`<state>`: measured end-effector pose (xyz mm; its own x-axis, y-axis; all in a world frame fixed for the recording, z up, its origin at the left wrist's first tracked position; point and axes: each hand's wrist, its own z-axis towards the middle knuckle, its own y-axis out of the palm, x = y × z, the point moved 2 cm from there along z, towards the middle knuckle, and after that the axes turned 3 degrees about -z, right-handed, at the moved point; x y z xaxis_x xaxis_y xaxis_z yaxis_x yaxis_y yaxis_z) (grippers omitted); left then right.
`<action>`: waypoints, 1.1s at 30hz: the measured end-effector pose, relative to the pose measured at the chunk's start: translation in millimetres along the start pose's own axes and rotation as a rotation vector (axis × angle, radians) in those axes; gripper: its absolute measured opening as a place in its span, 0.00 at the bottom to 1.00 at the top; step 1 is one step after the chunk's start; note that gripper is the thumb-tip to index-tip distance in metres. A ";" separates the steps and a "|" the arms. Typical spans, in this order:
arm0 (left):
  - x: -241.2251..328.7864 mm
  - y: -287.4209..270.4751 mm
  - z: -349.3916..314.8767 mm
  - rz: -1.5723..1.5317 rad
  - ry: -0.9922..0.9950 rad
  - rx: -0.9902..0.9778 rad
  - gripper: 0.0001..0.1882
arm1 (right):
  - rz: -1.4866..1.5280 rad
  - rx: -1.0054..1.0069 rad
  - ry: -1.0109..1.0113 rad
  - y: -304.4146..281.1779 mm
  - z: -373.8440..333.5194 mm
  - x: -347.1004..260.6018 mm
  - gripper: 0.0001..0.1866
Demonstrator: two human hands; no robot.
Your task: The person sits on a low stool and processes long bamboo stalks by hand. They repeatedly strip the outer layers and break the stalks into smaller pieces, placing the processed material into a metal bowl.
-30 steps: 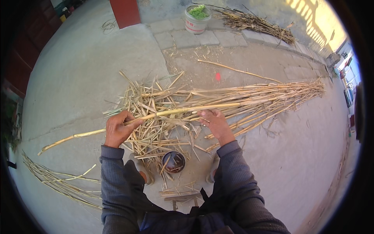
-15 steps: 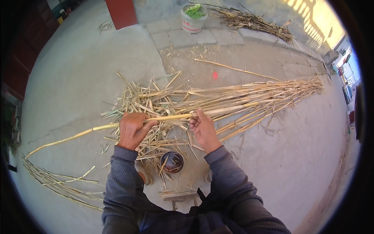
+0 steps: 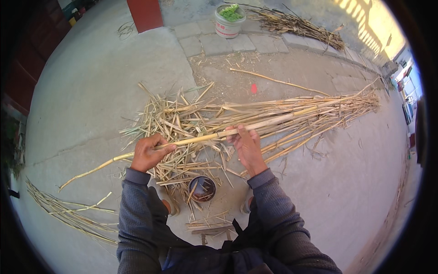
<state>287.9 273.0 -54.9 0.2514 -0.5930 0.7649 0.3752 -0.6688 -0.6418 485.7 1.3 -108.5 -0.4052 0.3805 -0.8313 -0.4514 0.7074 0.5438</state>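
A long dry cane-like stalk (image 3: 194, 140) lies slantwise across both hands, its thin left end near the floor and its right part running over the other stalks. My left hand (image 3: 149, 153) is closed around it, thumb along the top. Further right, my right hand (image 3: 247, 148) pinches the same stalk where a pale husk covers it. Beneath stretches a heap of dry stalks (image 3: 292, 114), with torn husk scraps (image 3: 171, 121) bunched at its left end. Between my feet sits a dark round bowl (image 3: 201, 189) holding bits of husk.
Several thin stripped stalks (image 3: 68, 212) lie on the floor at left. One loose stalk (image 3: 278, 82) rests beyond the heap. A white bucket with green leaves (image 3: 228, 28) and a bundle of dark stalks (image 3: 296, 28) stand by the far wall, near a red post (image 3: 145, 16).
The held stalk has shifted right, its left end drawing away from the stripped stalks. My left hand has moved slightly nearer me, and my right hand a little to the right.
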 end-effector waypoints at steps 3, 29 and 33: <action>0.4 -1.7 -0.6 -0.048 0.039 0.041 0.20 | -0.023 -0.010 -0.047 7.6 -3.0 -6.3 0.15; 29.7 35.5 2.0 0.099 0.293 0.095 0.14 | -0.004 0.178 0.113 12.4 -6.0 -8.3 0.11; 36.2 38.4 -2.1 0.055 0.342 0.075 0.12 | -0.026 0.296 0.125 18.7 -8.4 -6.8 0.11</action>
<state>309.5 224.9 -51.9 -0.0360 -0.7515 0.6587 0.4372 -0.6046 -0.6658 473.4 7.0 -91.8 -0.4992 0.2970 -0.8140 -0.2199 0.8653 0.4505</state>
